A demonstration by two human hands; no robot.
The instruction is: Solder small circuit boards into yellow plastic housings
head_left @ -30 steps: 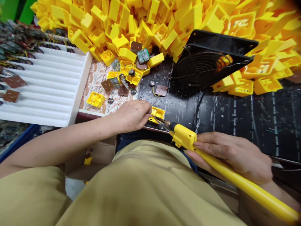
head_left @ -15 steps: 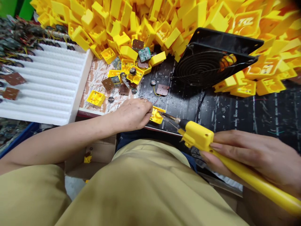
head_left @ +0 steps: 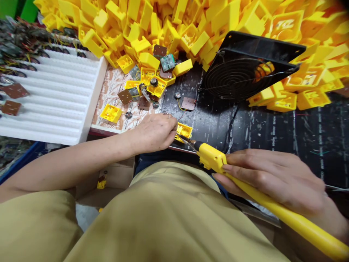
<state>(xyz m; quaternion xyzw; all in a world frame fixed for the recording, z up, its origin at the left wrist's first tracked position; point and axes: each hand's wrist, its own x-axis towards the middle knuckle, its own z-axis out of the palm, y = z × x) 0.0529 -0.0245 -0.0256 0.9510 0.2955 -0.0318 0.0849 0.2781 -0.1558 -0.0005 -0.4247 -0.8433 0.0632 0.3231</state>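
A small yellow plastic case (head_left: 185,130) lies open side up near the table's front edge. My left hand (head_left: 159,131) is closed at its left end, fingers curled down and hiding that part. In my right hand (head_left: 275,178) is a yellow soldering iron (head_left: 212,157), gripped behind its block-shaped front. Its thin metal tip points left into the case, close to my left fingertips. Whether the tip touches anything is too small to tell. Just behind the case lie a brown circuit board (head_left: 188,103) and a small round speaker (head_left: 177,95) on yellow wires.
Yellow cases (head_left: 152,29) are heaped along the back. A black fan (head_left: 240,72) leans at the back right. On the left, a ridged white foam tray (head_left: 62,94) bears boards and wired speakers. Another open case (head_left: 111,113) sits left of my hand, near loose parts.
My right hand has moved left with the soldering iron, bringing its tip over the case's lower left, closer to my left fingers. My left hand has stayed in place.
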